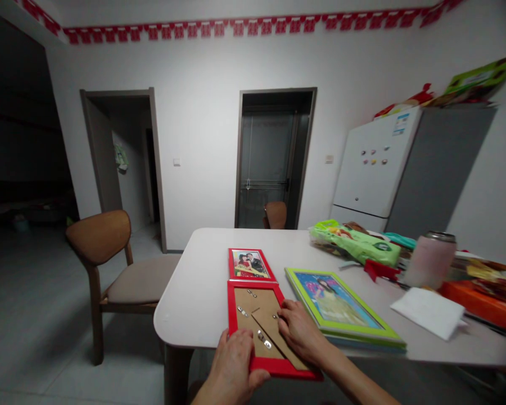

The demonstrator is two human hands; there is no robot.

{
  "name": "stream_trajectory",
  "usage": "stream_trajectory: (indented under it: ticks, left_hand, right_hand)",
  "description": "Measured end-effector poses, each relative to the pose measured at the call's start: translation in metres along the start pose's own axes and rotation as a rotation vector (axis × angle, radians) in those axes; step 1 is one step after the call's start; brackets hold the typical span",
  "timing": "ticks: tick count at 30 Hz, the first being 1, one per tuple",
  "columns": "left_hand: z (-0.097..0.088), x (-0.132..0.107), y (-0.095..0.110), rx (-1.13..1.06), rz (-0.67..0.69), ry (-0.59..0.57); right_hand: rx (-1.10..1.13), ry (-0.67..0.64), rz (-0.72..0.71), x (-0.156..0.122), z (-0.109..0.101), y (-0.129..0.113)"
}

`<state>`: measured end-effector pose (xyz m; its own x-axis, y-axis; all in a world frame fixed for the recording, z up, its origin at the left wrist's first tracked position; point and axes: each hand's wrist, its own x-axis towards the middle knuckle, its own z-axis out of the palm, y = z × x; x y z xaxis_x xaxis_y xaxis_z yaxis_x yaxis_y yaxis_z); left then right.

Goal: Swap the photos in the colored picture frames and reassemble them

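A red picture frame [233, 315] lies face down at the table's near edge, its brown backing board [253, 326] and several small metal clips showing. My left hand [235, 360] grips the frame's lower left corner, thumb along the bottom border. Over the right side of the same frame, my right hand [299, 332] has its fingers curled at a clip near the border. A slanting strip, likely the stand, crosses the backing. Just beyond lies a second red frame [249, 264], face up with a photo of two people. To the right is a stack of green picture frames [341, 301].
On the table's right are a green snack bag [354, 242], a pink jar [430, 260], white paper [430, 311] and an orange box [484, 304]. A wooden chair [141, 281] stands left of the white table [194, 298]. A fridge [373, 160] stands behind.
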<state>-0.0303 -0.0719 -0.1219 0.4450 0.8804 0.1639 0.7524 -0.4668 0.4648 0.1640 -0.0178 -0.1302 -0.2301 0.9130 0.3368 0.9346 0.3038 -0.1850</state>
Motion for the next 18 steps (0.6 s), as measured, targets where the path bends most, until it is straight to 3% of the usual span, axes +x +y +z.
stream_trajectory:
  ticks: [7, 13, 18]
  left_hand:
    - [0.005, 0.0, -0.005, -0.02, -0.008, 0.009]
    - [0.009, 0.001, -0.006, 0.009, 0.015, 0.045]
    - [0.01, 0.001, -0.008, 0.013, 0.034, 0.065]
  right_hand:
    - [0.036, -0.007, -0.018, -0.009, -0.01, -0.012]
    - [0.14, -0.122, -0.171, -0.022, -0.017, -0.048]
    - [0.135, -0.147, -0.272, -0.036, -0.025, -0.054]
